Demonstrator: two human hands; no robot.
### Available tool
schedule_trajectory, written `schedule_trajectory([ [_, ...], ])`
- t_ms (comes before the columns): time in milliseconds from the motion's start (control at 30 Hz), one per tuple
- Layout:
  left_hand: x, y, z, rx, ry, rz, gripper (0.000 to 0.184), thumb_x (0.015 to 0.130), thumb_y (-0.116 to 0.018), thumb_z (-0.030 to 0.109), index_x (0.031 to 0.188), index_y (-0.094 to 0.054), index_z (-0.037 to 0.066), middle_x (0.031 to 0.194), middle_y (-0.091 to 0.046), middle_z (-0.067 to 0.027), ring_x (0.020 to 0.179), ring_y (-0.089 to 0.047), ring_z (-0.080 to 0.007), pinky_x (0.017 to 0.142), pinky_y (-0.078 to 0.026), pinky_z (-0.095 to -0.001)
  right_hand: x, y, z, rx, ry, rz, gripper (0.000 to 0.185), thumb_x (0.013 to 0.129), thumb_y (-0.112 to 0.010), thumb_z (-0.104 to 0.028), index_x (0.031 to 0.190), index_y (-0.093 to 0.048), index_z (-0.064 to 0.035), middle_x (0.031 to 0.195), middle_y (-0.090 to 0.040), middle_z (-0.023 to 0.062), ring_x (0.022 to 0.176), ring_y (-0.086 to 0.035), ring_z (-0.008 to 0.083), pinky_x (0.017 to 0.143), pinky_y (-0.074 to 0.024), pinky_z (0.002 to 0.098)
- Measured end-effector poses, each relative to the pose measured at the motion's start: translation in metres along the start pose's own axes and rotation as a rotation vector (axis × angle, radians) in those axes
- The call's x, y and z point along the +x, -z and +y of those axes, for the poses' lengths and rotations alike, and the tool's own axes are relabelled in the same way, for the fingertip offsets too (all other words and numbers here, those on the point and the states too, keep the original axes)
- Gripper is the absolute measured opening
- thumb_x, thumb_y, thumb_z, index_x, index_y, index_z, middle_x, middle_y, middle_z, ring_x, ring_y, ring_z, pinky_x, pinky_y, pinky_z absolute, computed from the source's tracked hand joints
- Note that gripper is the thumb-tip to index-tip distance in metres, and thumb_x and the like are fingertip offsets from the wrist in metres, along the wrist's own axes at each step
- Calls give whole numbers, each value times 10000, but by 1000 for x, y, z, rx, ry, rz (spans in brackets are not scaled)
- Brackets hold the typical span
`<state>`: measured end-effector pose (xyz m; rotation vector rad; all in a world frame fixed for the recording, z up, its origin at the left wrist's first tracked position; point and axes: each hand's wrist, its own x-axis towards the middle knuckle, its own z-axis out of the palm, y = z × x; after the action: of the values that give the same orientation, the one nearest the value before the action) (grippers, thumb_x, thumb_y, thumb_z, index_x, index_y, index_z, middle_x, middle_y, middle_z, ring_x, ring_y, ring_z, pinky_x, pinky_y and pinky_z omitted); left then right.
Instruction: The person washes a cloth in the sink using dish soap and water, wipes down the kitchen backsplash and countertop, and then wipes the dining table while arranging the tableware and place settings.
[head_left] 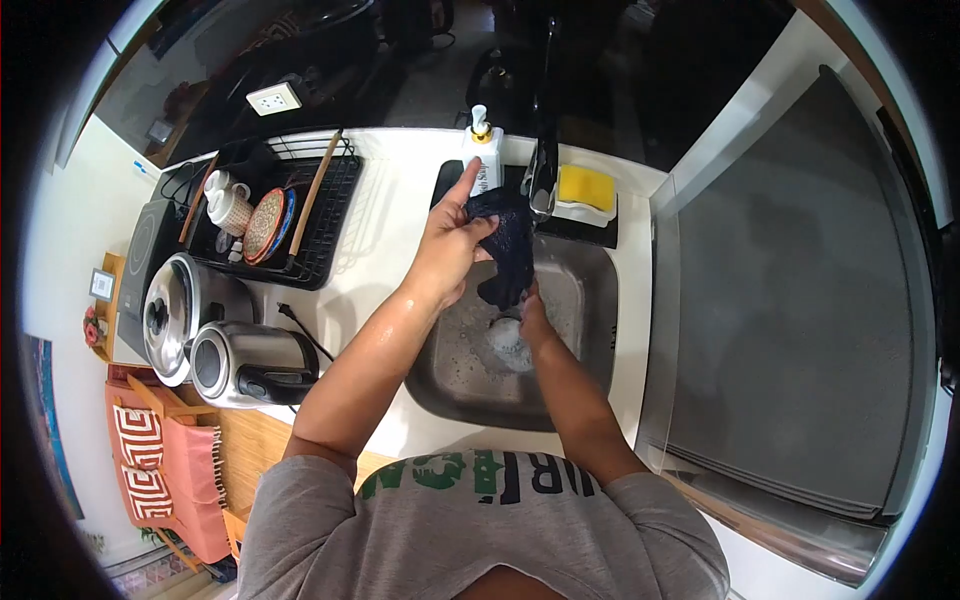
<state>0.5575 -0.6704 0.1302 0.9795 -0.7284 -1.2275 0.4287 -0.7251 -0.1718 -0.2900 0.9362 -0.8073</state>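
A dark navy sock-like cloth (515,245) hangs stretched over the sink (440,375), under the black faucet (543,175). My left hand (450,245) pinches its upper end with the thumb, index finger pointing up and away. Wet skin shows on that hand and forearm. At the lower end, my right hand (535,315) is closed on the cloth, its fingers partly hidden. White suds (510,345) lie around the drain below. Just beyond my left hand stands a white pump soap bottle (485,160).
A yellow sponge (586,187) sits in a white holder right of the faucet. To the left are a black dish rack (335,225) with cups and plates, an electric kettle (235,360) and a lidded steel pot (178,300). A grey appliance (790,300) borders the counter's right side.
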Motion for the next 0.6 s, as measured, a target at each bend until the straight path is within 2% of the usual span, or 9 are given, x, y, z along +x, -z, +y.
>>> schedule_trajectory([
  [33, -2, -2, 7, -58, -8, -9, 712, 830, -359, -148, 1467, -221, 140, 1194, -554, -146, 922, -636, -190, 775, -572, -342, -2, -5, 1, -1, -1, -4, 543, 896, -494, -510, 1235, -542, -88, 1162, -609, 51, 1037, -559, 228, 906, -418, 374],
  [133, 3, 19, -6, -137, 43, 66, 717, 819, -327, -120, 1470, -218, 162, 1291, -486, -149, 958, -627, -207, 790, -566, -352, -21, -26, -7, 340, -129, -144, 457, 904, -488, -455, 1181, -568, -101, 1148, -616, 51, 1064, -578, 237, 872, -473, 399],
  [200, 12, 43, -42, -68, 189, 185, 698, 820, -404, 52, 1477, -203, 174, 1319, -472, -128, 986, -618, -270, 837, -527, -435, 2, -13, -3, 342, -77, -467, 369, 898, -496, -381, 1112, -592, -96, 1083, -635, 51, 1009, -617, 245, 848, -502, 413],
  [333, 18, 71, -134, 39, 494, 447, 617, 850, -455, 243, 1443, -303, 164, 1252, -540, -115, 1027, -594, -281, 879, -462, -435, -51, -57, -21, 367, 2, -270, 394, 904, -455, -379, 1126, -586, -81, 1028, -650, 81, 901, -643, 243, 792, -523, 388],
  [400, 22, 81, -173, -461, 778, 251, 453, 897, -429, 305, 1306, -475, 118, 1203, -578, -119, 1044, -586, -245, 889, -455, -379, -56, -59, -12, 173, 220, -273, 322, 851, -544, -266, 1063, -604, -31, 986, -640, 90, 861, -649, 244, 744, -540, 355],
  [467, 65, 173, -328, -802, 634, -279, 386, 920, -413, 358, 1179, -543, 103, 1124, -612, -126, 1014, -602, -242, 883, -470, -381, -67, -75, -4, -170, 369, -73, 290, 743, -646, -117, 1012, -608, -16, 935, -626, 115, 799, -639, 270, 716, -515, 361],
  [500, 85, 213, -396, -935, 571, -547, 383, 932, -404, 384, 1115, -577, 95, 1084, -630, -129, 999, -610, -241, 879, -477, -382, -74, -79, -2, -529, 747, -3, 277, 715, -671, -111, 966, -602, -15, 879, -615, 120, 767, -623, 301, 707, -501, 379],
  [533, 67, 170, -350, -763, 577, -181, 392, 924, -420, 397, 1112, -579, 91, 1075, -632, -128, 979, -613, -242, 864, -482, -383, -84, -86, -4, -891, 1123, 69, 269, 687, -697, -105, 920, -597, -15, 823, -605, 125, 735, -607, 332, 698, -488, 397],
  [600, 59, 129, -308, -623, 611, 59, 414, 908, -452, 422, 1106, -583, 83, 1056, -636, -126, 939, -620, -245, 834, -490, -386, -90, -95, -12, -964, 1230, 74, 264, 656, -731, -139, 836, -578, -21, 744, -571, 144, 712, -573, 386, 704, -471, 423],
])
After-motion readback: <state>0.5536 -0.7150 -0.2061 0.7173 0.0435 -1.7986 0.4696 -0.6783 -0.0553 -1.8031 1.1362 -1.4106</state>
